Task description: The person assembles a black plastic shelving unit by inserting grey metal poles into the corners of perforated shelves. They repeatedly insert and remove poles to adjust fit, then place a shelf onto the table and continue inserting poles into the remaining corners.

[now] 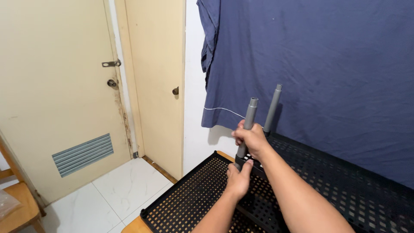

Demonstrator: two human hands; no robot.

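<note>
My right hand (251, 139) is closed around a grey plastic pole (250, 113) that stands upright, tilted slightly. Lower down, my left hand (238, 177) grips the base of the same pole where it meets a black perforated shelf panel (189, 198). A second grey pole (272, 108) stands upright just behind and to the right, set in a second black perforated panel (345, 181). Both panels lie flat in front of me.
A dark blue cloth (327, 69) hangs behind the poles. Two cream doors (60, 86) stand at the left, one with a louvred vent. A wooden chair (17, 203) is at the lower left on a white tiled floor (112, 194).
</note>
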